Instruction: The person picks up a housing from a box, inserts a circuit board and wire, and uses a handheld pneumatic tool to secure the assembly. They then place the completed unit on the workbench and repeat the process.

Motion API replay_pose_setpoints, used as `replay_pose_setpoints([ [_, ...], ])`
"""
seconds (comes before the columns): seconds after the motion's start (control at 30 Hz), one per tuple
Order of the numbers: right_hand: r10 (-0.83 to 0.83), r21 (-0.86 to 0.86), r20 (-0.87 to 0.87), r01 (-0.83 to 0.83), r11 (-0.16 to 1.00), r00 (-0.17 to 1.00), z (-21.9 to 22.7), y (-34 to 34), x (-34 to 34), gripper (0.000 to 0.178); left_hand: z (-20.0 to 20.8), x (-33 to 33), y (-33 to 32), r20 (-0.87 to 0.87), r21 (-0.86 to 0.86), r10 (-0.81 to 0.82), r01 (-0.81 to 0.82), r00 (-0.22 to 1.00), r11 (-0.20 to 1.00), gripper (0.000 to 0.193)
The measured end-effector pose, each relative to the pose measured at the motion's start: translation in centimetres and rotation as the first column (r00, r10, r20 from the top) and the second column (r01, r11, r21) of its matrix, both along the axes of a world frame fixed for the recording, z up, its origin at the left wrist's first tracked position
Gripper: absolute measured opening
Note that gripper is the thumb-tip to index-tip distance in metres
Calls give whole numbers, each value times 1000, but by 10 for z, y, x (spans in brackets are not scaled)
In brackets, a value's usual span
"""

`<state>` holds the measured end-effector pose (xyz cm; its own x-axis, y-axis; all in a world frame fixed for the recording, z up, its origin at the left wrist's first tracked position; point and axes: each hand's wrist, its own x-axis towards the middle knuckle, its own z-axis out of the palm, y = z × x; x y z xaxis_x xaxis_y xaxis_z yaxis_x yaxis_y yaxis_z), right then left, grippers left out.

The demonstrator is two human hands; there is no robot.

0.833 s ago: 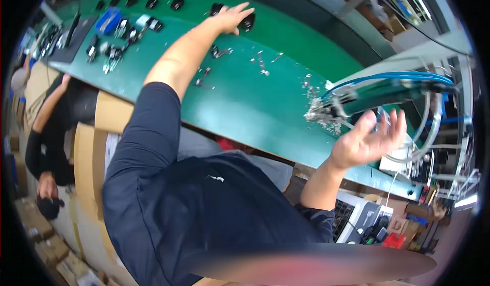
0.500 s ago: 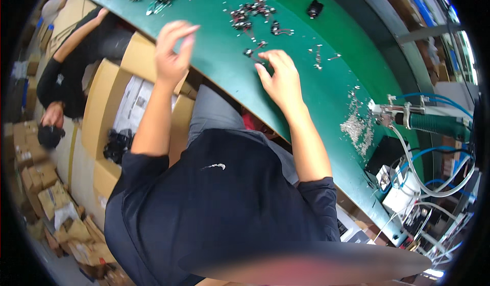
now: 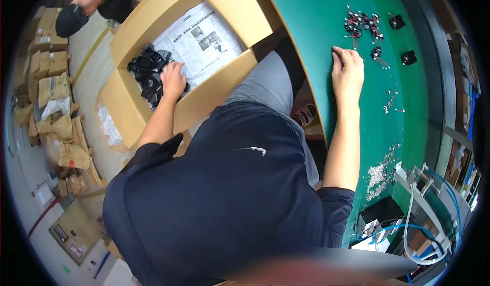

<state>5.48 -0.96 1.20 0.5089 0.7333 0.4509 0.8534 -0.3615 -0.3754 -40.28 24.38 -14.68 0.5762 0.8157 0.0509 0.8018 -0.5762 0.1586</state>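
My left hand (image 3: pixel 174 80) reaches down into an open cardboard box (image 3: pixel 125 40), its fingers a little apart and touching a heap of black plastic parts (image 3: pixel 148 71). Whether a part is between the fingertips cannot be made out. Over the green worktable (image 3: pixel 311 36), my right hand (image 3: pixel 349 71) is closed, thumb against curled fingers; what it pinches, if anything, is hidden. Beyond it lies a cluster of small wired parts (image 3: pixel 363 25), with a separate wired part (image 3: pixel 377 55) close by.
Printed paper (image 3: pixel 204 41) lines the box. Two black housings (image 3: pixel 409 57) (image 3: pixel 396 21) sit on the table's far side. A pile of small silvery pieces (image 3: pixel 377 179) lies near a fixture with blue hoses (image 3: pixel 434 230). Another person (image 3: pixel 109 0) is beyond the box; cartons (image 3: pixel 53 64) stand left.
My view and body have swung left toward the box. The left hand has dropped from mid-air into the black parts. The right hand remains at the table, its fingers now drawn together.
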Motion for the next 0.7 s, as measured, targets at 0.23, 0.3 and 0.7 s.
replay_pose_setpoints([
  [0.23, -109, -59, -150, 101, 993, 983, 15, -37, -29, 14, 5, 24, 101, -626, 94, 221, -209, 747, 973, 70],
  [0.3, -129, -13, -204, 130, 991, 970, 16, -51, -36, 15, 1, 12, 119, -712, 2, 219, -309, 668, 951, 60],
  [0.7, -375, 44, -596, 496, 867, 710, 30, -132, -74, 28, 23, 20, 151, -189, -153, 88, -118, 978, 981, 63],
])
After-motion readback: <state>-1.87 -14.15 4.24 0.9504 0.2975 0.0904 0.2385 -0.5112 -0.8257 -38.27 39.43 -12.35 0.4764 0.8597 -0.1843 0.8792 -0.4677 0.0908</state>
